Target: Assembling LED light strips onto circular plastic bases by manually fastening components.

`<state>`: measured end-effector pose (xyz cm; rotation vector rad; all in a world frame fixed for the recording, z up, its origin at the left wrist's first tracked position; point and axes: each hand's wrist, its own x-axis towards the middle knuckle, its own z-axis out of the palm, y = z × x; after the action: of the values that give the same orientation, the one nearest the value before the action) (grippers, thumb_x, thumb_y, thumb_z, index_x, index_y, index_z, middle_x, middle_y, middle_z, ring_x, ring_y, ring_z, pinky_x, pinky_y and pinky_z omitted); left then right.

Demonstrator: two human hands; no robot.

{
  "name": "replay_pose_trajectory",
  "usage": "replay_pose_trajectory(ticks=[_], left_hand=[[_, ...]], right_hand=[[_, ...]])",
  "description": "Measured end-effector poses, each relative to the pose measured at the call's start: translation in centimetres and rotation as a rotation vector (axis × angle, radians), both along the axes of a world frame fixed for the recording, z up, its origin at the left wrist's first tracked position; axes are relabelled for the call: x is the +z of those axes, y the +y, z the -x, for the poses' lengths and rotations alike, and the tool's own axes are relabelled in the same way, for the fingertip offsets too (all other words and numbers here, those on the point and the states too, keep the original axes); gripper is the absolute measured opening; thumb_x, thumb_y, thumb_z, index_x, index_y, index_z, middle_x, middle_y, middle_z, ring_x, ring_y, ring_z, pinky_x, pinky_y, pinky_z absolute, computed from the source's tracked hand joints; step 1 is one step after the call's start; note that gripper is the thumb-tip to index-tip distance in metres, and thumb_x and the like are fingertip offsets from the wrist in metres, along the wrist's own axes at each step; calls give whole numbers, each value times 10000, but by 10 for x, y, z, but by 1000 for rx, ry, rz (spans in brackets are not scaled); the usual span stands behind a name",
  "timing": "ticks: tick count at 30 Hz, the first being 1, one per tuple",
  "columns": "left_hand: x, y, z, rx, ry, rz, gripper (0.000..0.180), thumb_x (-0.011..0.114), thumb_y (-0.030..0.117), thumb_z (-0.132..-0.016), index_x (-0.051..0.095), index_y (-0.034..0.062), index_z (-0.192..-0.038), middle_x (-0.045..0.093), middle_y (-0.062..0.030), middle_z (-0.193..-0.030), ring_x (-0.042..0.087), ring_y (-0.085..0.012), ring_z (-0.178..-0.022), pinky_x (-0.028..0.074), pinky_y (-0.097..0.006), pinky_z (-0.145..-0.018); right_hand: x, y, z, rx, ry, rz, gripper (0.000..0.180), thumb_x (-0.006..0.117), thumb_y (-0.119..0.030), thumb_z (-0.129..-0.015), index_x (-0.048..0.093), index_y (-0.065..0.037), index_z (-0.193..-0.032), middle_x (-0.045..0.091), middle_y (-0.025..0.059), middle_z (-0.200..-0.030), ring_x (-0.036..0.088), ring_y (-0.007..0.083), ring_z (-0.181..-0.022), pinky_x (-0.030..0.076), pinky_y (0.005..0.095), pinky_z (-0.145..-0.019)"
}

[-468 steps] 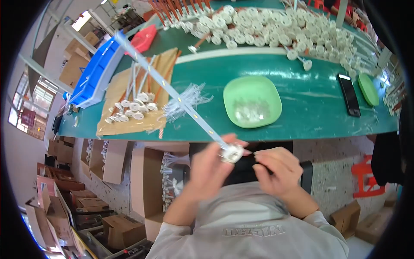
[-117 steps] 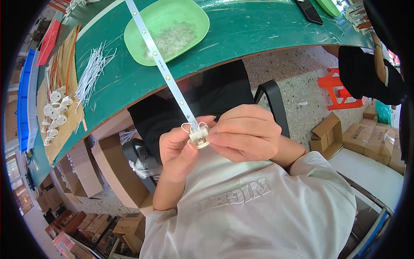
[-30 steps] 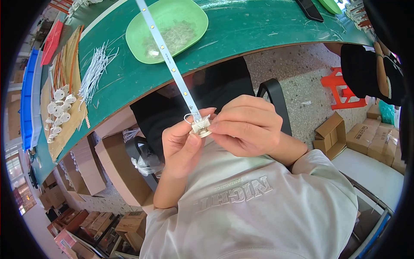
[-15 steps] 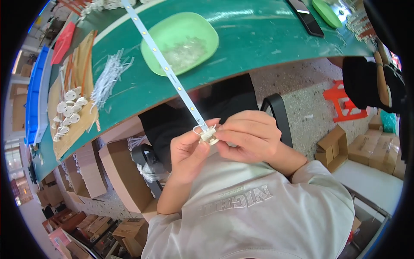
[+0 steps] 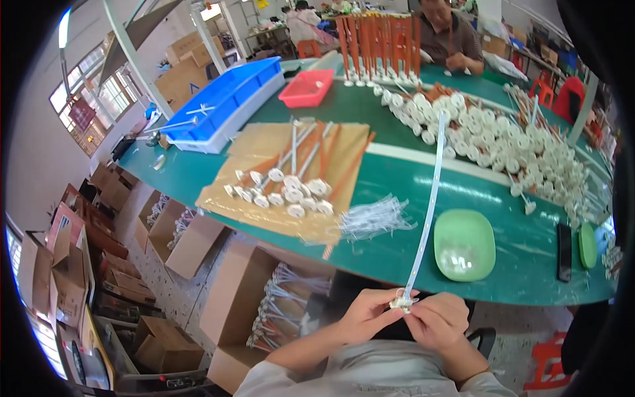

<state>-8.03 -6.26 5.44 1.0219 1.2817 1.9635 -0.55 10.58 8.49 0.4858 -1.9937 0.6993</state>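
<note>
- Currently, the left hand point(image 5: 366, 316) and the right hand point(image 5: 438, 323) meet in front of the body, just below the near edge of the green worktop point(image 5: 390, 178).
- Both hands pinch a small white end fitting point(image 5: 401, 304) between their fingertips; each grip is clenched on this fitting, the left from one side, the right from the other.
- A long white strip point(image 5: 428, 208) rises from the fitting, passes over the worktop edge and runs out above the worktop towards the far side.
- A light green dish point(image 5: 464, 244) holding small clear parts lies just beside the strip, to its right. A bundle of thin clear wires point(image 5: 375, 219) lies to its left.
- A brown paper sheet point(image 5: 264, 159) carries finished white-capped rods point(image 5: 284, 188). A blue tray point(image 5: 225, 102) and a red tray point(image 5: 305, 88) stand further back. A large heap of white caps point(image 5: 509, 142) covers the right side.
- A dark phone point(image 5: 563, 251) and a small green lid point(image 5: 587, 245) lie near the right edge.
- Risk: the strip is long and supported at one end only. A twist of the fitting may, in my judgement, swing its free length into the dish or the heap and scatter parts.
- Risk: the fitting is small and held by fingertips only. A slackened pinch may let it drop to the cardboard boxes point(image 5: 245, 311) below.
</note>
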Motion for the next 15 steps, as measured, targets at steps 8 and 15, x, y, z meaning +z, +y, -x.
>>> replay_pose_trajectory(ticks=[8,15], left_hand=[[52,-70,113,606,-89,38,346,554,172,-964,544,-31,-1243,629,-103,-1143,601,-218,-1080,464,-353,-950],[126,-203,373,944,-108,-278,224,588,146,-954,553,3,-1122,645,-118,-1033,630,-235,-1001,516,-345,-868]], right_hand=[[33,23,43,-75,-7,31,161,770,-147,-706,663,-54,-782,671,85,-753,636,246,-621,519,327,-568],[34,75,32,-448,-90,170,74,616,52,-731,600,8,-787,632,124,-758,590,291,-665,452,338,-607]])
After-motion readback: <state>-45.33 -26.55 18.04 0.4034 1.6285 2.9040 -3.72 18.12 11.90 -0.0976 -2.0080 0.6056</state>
